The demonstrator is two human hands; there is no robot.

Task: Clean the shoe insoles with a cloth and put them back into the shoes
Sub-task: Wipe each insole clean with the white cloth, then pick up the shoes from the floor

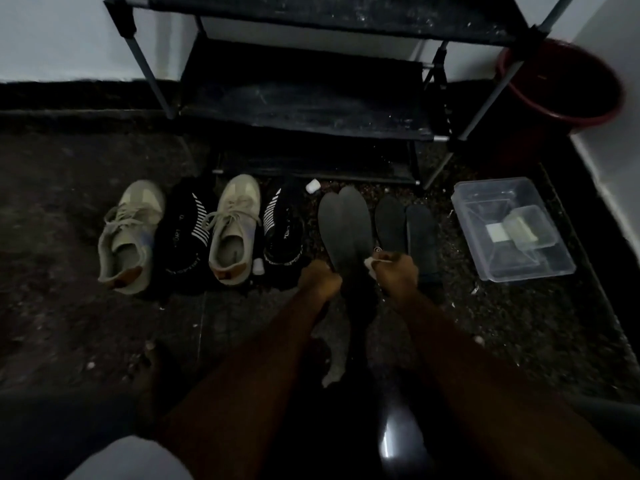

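Pretty dim shot. A pair of dark grey flat insoles is being gripped at the heel end by the curled left hand, the two overlapping and their toes pointing toward the black metal shoe rack. Can't tell whether they're being lifted off the dark speckled floor. A small white cloth is being clenched in the right hand, right against the pair's right edge. Two more dark insoles are lying just to the right. On the left, two beige lace-up sneakers and two black knit shoes with white stripes are being kept in an alternating row. A clear plastic box is sitting far right, with a round red bucket behind it.
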